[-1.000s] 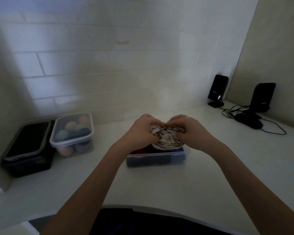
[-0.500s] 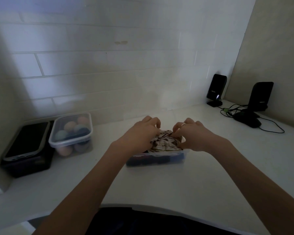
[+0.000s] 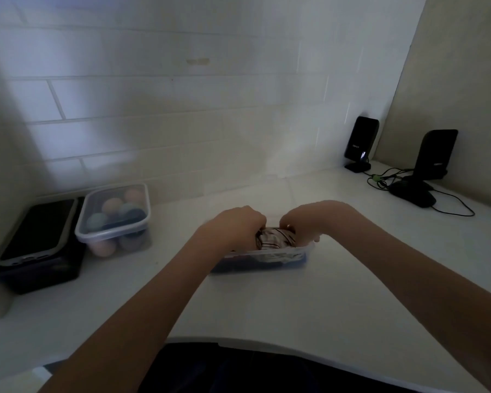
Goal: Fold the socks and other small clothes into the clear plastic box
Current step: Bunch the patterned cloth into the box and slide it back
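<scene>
Both hands, left hand (image 3: 234, 226) and right hand (image 3: 309, 222), curl around a striped cloth bundle (image 3: 275, 238) inside the clear plastic box (image 3: 267, 260) (long axis running left-right) on the white counter (image 3: 267, 302).

Dim, soft-focus; wide-angle edge distortion

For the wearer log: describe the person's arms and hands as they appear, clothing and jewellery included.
Both forearms are bare up to the bottom edge of the picture, with no sleeve, watch or bracelet showing. The left hand and the right hand wear no gloves. The picture is too blurred to tell whether any finger carries a ring. A dark garment shows at the bottom edge, at the body.
</scene>
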Available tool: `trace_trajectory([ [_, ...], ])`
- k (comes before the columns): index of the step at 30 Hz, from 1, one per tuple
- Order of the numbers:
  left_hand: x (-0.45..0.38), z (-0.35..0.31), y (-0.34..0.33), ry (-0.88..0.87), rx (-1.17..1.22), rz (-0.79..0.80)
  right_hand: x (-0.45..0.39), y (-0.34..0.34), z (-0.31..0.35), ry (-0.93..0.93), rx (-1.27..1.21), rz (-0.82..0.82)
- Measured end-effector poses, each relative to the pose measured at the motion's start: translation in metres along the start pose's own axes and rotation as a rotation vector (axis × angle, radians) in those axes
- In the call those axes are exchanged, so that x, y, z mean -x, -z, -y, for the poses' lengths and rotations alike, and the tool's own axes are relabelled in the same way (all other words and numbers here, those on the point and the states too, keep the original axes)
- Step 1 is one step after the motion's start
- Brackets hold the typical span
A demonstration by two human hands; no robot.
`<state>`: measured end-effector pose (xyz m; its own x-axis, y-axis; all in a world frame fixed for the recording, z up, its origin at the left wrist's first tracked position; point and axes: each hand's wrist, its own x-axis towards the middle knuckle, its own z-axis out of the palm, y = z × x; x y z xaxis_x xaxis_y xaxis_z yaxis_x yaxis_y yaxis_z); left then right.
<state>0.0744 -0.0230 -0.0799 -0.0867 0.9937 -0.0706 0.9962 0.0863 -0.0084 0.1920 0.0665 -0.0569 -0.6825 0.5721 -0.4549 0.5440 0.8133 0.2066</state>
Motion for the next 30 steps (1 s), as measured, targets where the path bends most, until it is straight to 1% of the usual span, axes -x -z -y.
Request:
trace_trajectory([
  [2, -0.003, 0.000, 0.001, 0.027, 0.026, 0.049, -0.002, 0.003, 0.006, -0.019, 0.074, 0.043],
  [4, -0.005, 0.001, 0.001, 0.046, 0.059, 0.087, -0.002, 0.004, 0.012, -0.040, 0.204, 0.038],
  [7, -0.005, 0.004, -0.001, 0.046, 0.080, 0.098, -0.006, 0.002, 0.016, -0.023, 0.380, -0.067],
  [9, -0.005, 0.006, -0.001, 0.033, 0.081, 0.098, -0.008, 0.000, 0.014, 0.058, 0.471, -0.173],
  [11, -0.006, 0.006, -0.001, 0.023, 0.074, 0.109, -0.004, 0.000, 0.007, 0.134, 0.492, -0.236],
  [13, -0.007, 0.006, 0.003, 0.010, 0.064, 0.143, 0.003, -0.001, 0.000, 0.158, 0.432, -0.259],
  [15, -0.006, 0.007, 0.010, 0.001, 0.079, 0.198, 0.008, -0.004, -0.007, 0.144, 0.308, -0.221],
  [19, 0.002, 0.015, 0.027, -0.051, 0.115, 0.278, 0.011, -0.008, -0.021, 0.156, -0.106, -0.116],
  [20, 0.006, 0.016, 0.032, -0.069, 0.133, 0.261, 0.013, -0.006, -0.025, 0.164, -0.185, -0.090],
  [22, 0.011, 0.013, 0.037, -0.062, 0.198, 0.156, 0.017, -0.002, -0.029, 0.157, -0.253, -0.086],
  [23, 0.011, 0.011, 0.038, -0.049, 0.223, 0.085, 0.019, 0.000, -0.029, 0.145, -0.238, -0.136],
  [25, 0.009, 0.006, 0.037, -0.031, 0.237, -0.025, 0.021, 0.004, -0.025, 0.115, -0.187, -0.338],
  [26, 0.008, 0.004, 0.034, -0.025, 0.226, -0.060, 0.021, 0.005, -0.022, 0.130, -0.199, -0.427],
  [27, 0.006, 0.003, 0.031, -0.019, 0.207, -0.085, 0.021, 0.006, -0.018, 0.163, -0.233, -0.464],
  [28, 0.004, 0.002, 0.027, -0.015, 0.184, -0.102, 0.021, 0.007, -0.012, 0.195, -0.259, -0.455],
  [30, 0.001, 0.001, 0.022, -0.005, 0.132, -0.105, 0.017, 0.005, -0.002, 0.206, -0.253, -0.384],
])
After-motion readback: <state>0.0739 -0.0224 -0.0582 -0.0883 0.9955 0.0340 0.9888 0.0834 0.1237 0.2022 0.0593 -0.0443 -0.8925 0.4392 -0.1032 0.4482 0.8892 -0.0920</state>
